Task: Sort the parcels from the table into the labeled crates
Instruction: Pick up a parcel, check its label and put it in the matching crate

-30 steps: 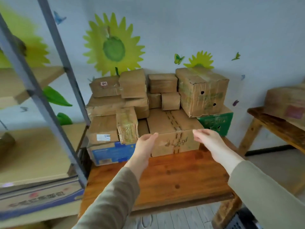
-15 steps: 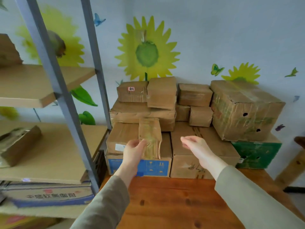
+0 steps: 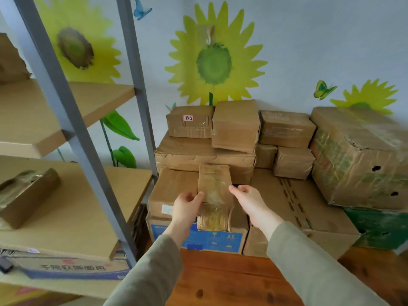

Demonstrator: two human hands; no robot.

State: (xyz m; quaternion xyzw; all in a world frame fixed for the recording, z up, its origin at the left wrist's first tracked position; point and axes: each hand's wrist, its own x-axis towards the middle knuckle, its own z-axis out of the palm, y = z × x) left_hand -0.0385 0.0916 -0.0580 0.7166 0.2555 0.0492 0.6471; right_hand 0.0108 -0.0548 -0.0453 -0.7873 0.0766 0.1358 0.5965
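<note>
A heap of brown cardboard parcels is stacked on the wooden table (image 3: 231, 281) against the wall. A narrow taped parcel (image 3: 215, 191) lies on top of a blue-fronted box (image 3: 218, 239). My left hand (image 3: 185, 206) touches this parcel's left side with its fingers loosely bent. My right hand (image 3: 249, 199) reaches its right side, fingertips at the edge. Neither hand has closed around it. A parcel with a small red-edged label (image 3: 189, 125) sits on top at the back.
A grey metal shelf rack (image 3: 72, 138) stands close on the left, its boards lined with cardboard; one taped parcel (image 3: 24, 195) lies on its middle shelf. A large holed box (image 3: 362, 160) rests on a green box (image 3: 379, 228) at right.
The view has moved closer to the stack. Both hands have moved in from either side to the narrow taped parcel; my right hand moved left toward it.
</note>
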